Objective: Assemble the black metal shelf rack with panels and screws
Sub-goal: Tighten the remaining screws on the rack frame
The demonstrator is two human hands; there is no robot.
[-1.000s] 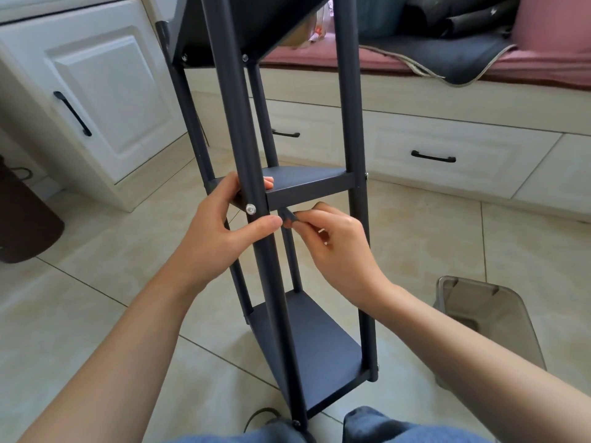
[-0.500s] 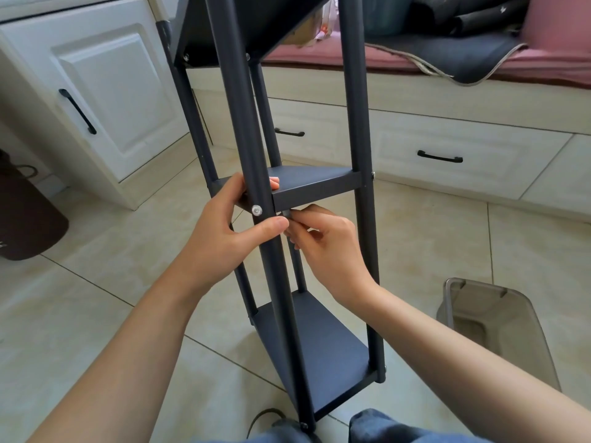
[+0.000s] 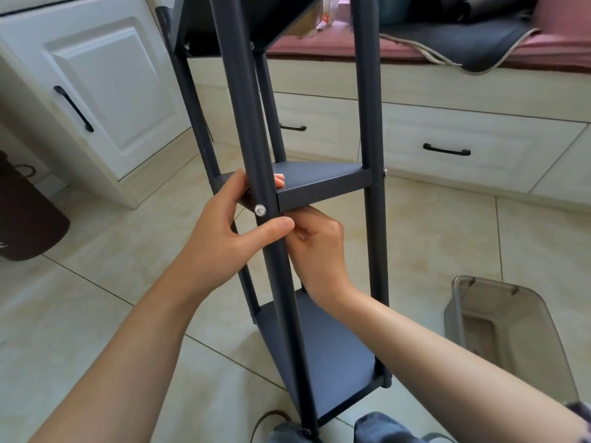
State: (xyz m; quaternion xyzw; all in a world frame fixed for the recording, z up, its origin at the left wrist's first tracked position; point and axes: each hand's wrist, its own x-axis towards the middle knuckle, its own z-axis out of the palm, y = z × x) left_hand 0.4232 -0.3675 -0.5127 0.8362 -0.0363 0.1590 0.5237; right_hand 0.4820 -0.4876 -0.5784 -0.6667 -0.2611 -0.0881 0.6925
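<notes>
While your left hand wraps the rack's near-left post at the middle panel, thumb pressed across the post front just under the silver screw head, its fingertips poke out over the panel's top edge. So that hand is clamped round post + panel corner. Your right hand sits tucked under the same panel, right behind the post, fingers curled tight together; can't tell if they're pinching anything, tips are hidden by the post & your left thumb. Black metal shelf rack stands upright on the tile floor btwn your knees, bottom panel fitted low, top panel cut off by the frame edge. 2nd screw shows on the right post at middle-panel height. Grey translucent bin on the floor to the right, apart from the rack. White cabinets behind.
</notes>
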